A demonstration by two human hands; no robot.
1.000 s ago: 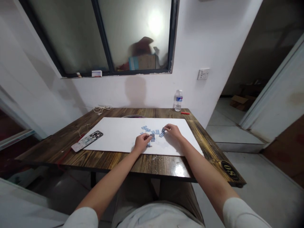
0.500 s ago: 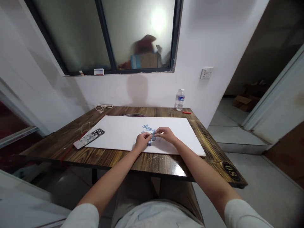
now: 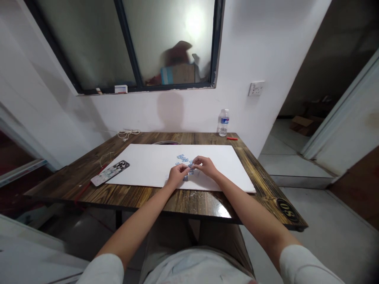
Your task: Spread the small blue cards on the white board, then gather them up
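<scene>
The left hand (image 3: 178, 172) and right hand (image 3: 205, 166) are close together, fingers curled inward around a small cluster of blue-and-white pieces (image 3: 190, 170). They seem to be pinching the pieces, though the view is too small to be sure. More pieces lie scattered toward 12 o'clock on a white board (image 3: 142, 165), which covers most of a wooden table (image 3: 177, 201). A phone (image 3: 110, 172) lies at 9 o'clock, a water bottle (image 3: 224, 123) stands at 1 o'clock, and a white cable (image 3: 128, 134) lies at 11 o'clock.

A strong light is shining behind the frosted window (image 3: 194, 21), a soft shadow (image 3: 170, 112) lies on the white wall (image 3: 266, 47), glare sits near the front edge of the wooden table (image 3: 223, 212), and the picture bends toward its sides.
</scene>
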